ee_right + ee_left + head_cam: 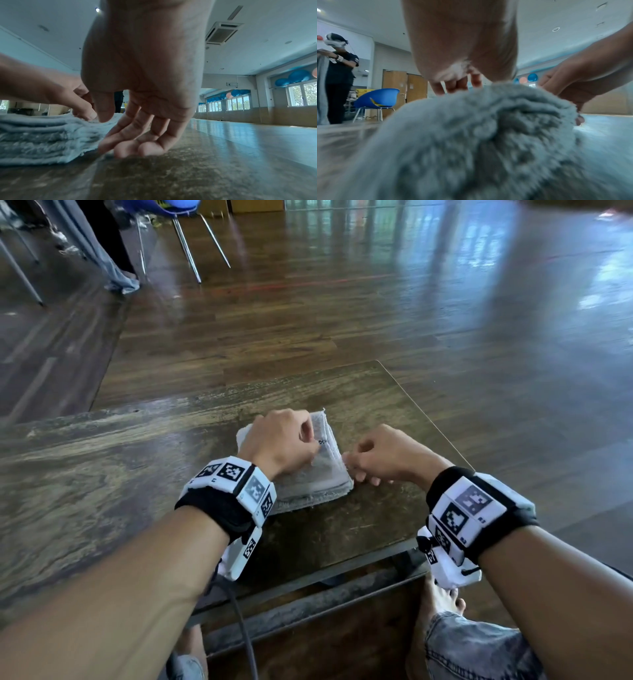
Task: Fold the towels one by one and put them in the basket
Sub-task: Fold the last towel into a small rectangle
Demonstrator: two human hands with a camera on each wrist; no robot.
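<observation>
A folded grey towel (308,484) lies in several layers near the right end of the wooden table (102,474). My left hand (313,448) sits on top of it, fingers curled and pinching the top layer near a small tag. My right hand (352,465) is at the towel's right edge. In the right wrist view its thumb lies on the top of the towel (39,138) and its other fingertips (123,150) touch the table by the lower edge. The towel (471,142) fills the left wrist view, blurred. No basket is in view.
The table's right corner (376,362) and front edge are close to the towel. Wooden floor lies beyond. A blue chair (178,210) and another person's legs (113,268) are at the far left; that person (339,67) stands holding a cloth.
</observation>
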